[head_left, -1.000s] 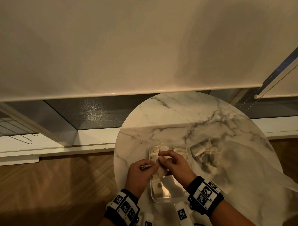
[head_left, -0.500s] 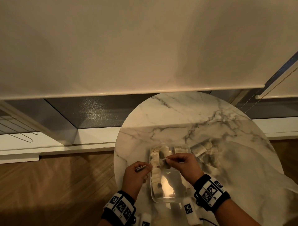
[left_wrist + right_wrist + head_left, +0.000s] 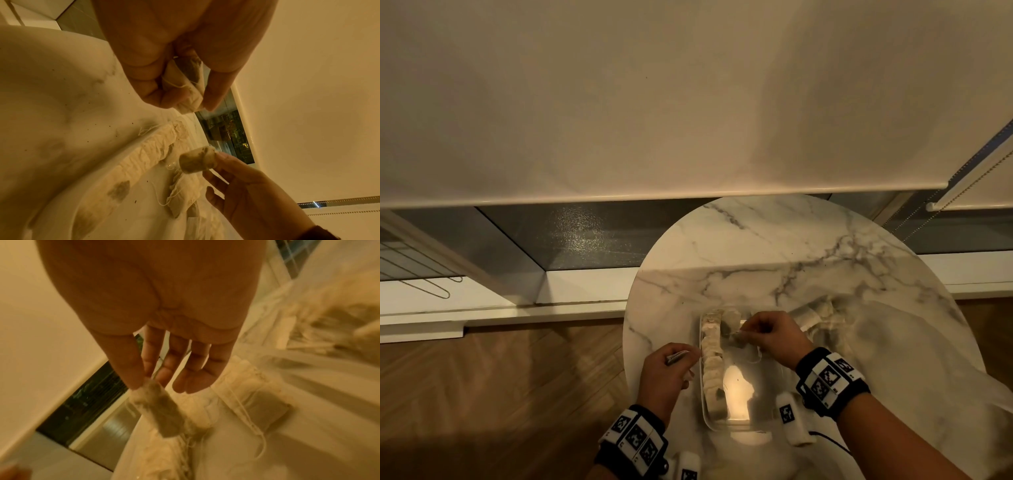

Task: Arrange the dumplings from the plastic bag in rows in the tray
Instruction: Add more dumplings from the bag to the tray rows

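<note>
Since the right hand (image 3: 770,334) has been drawn back from beside the left hand (image 3: 666,371) toward the tray's (image 3: 739,423) far end, a 2nd row is judged to be starting beside the full left row (image 3: 711,359). A dumpling (image 3: 162,410) is pinched between the right thumb and fingertips, the other fingers loosely spread, above the tray. Another dumpling (image 3: 185,87) is gripped in the curled left hand, just left of the tray. More are left in the bag (image 3: 835,318), on the table (image 3: 739,246).
</note>
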A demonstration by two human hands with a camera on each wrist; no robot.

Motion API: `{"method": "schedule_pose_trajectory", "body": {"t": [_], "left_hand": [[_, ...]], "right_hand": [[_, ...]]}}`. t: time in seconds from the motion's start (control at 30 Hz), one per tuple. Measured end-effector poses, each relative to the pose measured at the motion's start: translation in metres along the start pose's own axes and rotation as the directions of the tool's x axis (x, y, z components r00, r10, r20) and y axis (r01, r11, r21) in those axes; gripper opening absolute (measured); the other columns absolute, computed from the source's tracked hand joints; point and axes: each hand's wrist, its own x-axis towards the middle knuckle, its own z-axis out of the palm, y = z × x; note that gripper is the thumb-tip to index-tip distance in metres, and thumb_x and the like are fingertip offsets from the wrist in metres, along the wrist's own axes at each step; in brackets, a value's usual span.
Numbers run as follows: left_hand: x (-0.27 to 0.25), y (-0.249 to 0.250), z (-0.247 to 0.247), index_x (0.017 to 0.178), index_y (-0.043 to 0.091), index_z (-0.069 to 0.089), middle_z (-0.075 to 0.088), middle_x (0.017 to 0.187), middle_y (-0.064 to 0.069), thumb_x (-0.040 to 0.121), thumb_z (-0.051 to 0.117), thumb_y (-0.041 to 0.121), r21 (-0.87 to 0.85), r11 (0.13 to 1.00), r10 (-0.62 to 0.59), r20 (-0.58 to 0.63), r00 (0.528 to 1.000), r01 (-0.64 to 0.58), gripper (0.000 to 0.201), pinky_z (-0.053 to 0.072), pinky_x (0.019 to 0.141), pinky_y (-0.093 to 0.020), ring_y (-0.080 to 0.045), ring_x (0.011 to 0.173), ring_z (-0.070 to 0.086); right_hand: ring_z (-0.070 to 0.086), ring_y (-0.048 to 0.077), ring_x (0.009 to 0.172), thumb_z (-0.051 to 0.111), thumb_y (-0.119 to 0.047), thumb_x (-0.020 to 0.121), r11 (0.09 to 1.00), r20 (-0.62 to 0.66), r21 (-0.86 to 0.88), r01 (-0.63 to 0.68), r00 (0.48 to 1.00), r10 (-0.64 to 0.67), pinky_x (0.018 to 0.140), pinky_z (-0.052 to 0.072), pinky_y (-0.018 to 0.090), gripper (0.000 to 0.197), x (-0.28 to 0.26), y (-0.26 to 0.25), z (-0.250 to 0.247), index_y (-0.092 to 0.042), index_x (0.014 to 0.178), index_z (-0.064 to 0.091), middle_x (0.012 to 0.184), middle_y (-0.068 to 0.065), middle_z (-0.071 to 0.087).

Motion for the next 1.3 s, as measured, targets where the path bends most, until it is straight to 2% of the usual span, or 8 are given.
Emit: {"method": "schedule_pose_trajectory", "body": {"t": [0.2, 0.33, 0.5, 0.6, 0.7, 0.93, 1.13, 1.3], "left_hand": [[0.003, -0.002, -0.001, 0.084, 0.009, 0.074, 0.064, 0.067, -0.006, 0.085, 0.075, 0.010, -0.091, 0.994, -0.057, -0.008, 0.998, 0.056, 0.002, 0.044, 0.055, -0.027, -0.017, 0.063, 0.056], [0.005, -0.003, -0.003, 0.090, 0.008, 0.073, 0.064, 0.073, -0.006, 0.087, 0.073, 0.011, -0.228, 0.960, -0.168, 0.004, 0.986, 0.165, 0.004, 0.043, 0.055, -0.027, -0.016, 0.063, 0.055], [0.009, -0.006, -0.007, 0.095, 0.007, 0.071, 0.064, 0.072, -0.006, 0.088, 0.073, 0.013, -0.321, 0.919, -0.243, -0.003, 0.970, 0.229, 0.010, 0.043, 0.053, -0.026, -0.015, 0.062, 0.055], [0.010, -0.007, -0.008, 0.095, 0.008, 0.070, 0.064, 0.071, -0.005, 0.086, 0.074, 0.013, -0.343, 0.909, -0.255, -0.009, 0.967, 0.236, 0.010, 0.042, 0.053, -0.026, -0.015, 0.060, 0.056], [0.010, -0.007, -0.010, 0.094, 0.008, 0.070, 0.064, 0.071, -0.006, 0.086, 0.074, 0.014, -0.351, 0.907, -0.251, -0.011, 0.968, 0.231, 0.011, 0.041, 0.053, -0.026, -0.014, 0.059, 0.056], [0.010, -0.005, -0.012, 0.095, 0.008, 0.069, 0.064, 0.072, -0.005, 0.085, 0.075, 0.015, -0.356, 0.903, -0.260, -0.012, 0.965, 0.239, 0.013, 0.042, 0.054, -0.026, -0.014, 0.060, 0.055], [0.009, -0.005, -0.014, 0.094, 0.009, 0.068, 0.063, 0.072, -0.005, 0.085, 0.075, 0.015, -0.365, 0.899, -0.267, -0.022, 0.963, 0.241, 0.013, 0.041, 0.053, -0.025, -0.014, 0.059, 0.055], [0.009, -0.005, -0.013, 0.093, 0.010, 0.069, 0.064, 0.071, -0.004, 0.085, 0.075, 0.016, -0.361, 0.901, -0.268, -0.026, 0.963, 0.241, 0.012, 0.041, 0.054, -0.026, -0.014, 0.059, 0.056]], "right_hand": [[0.058, 0.001, 0.067, 0.076, -0.026, 0.084, 0.950, -0.106, -0.312, 0.021, 0.993, -0.057, 0.057, 0.039, 0.008, 0.003, 0.010, 0.000, 0.001, -0.025, 0.082, 0.074, 0.073, -0.014, 0.066], [0.060, 0.003, 0.072, 0.076, -0.027, 0.083, 0.935, 0.038, -0.352, 0.035, 0.999, -0.023, 0.064, 0.045, 0.016, 0.003, 0.012, -0.004, 0.001, -0.028, 0.081, 0.074, 0.078, -0.012, 0.069], [0.054, 0.004, 0.076, 0.070, -0.026, 0.086, 0.868, -0.016, -0.488, 0.088, 0.994, -0.110, 0.067, 0.039, 0.017, 0.003, 0.018, -0.008, 0.005, -0.025, 0.087, 0.073, 0.087, -0.011, 0.065], [0.060, 0.009, 0.079, 0.068, -0.020, 0.086, 0.879, 0.069, -0.475, 0.040, 0.998, -0.008, 0.065, 0.042, 0.014, 0.005, 0.021, -0.011, 0.009, -0.023, 0.085, 0.072, 0.087, -0.007, 0.069], [0.064, 0.011, 0.080, 0.068, -0.016, 0.084, 0.885, 0.118, -0.465, -0.005, 0.991, 0.067, 0.067, 0.049, 0.018, 0.009, 0.024, -0.010, 0.012, -0.024, 0.081, 0.071, 0.086, -0.004, 0.070], [0.064, 0.018, 0.086, 0.068, -0.019, 0.088, 0.849, 0.021, -0.528, -0.013, 0.999, 0.028, 0.071, 0.046, 0.022, 0.004, 0.042, -0.006, 0.020, -0.019, 0.088, 0.073, 0.091, 0.003, 0.069], [0.065, 0.025, 0.090, 0.064, -0.016, 0.090, 0.841, -0.064, -0.538, -0.060, 0.998, 0.030, 0.079, 0.055, 0.031, 0.009, 0.053, -0.006, 0.024, -0.018, 0.092, 0.073, 0.097, 0.009, 0.070], [0.065, 0.022, 0.086, 0.062, -0.014, 0.090, 0.860, -0.094, -0.507, -0.057, 0.996, 0.011, 0.075, 0.053, 0.027, 0.011, 0.055, -0.003, 0.029, -0.017, 0.091, 0.073, 0.095, 0.007, 0.070]]}}
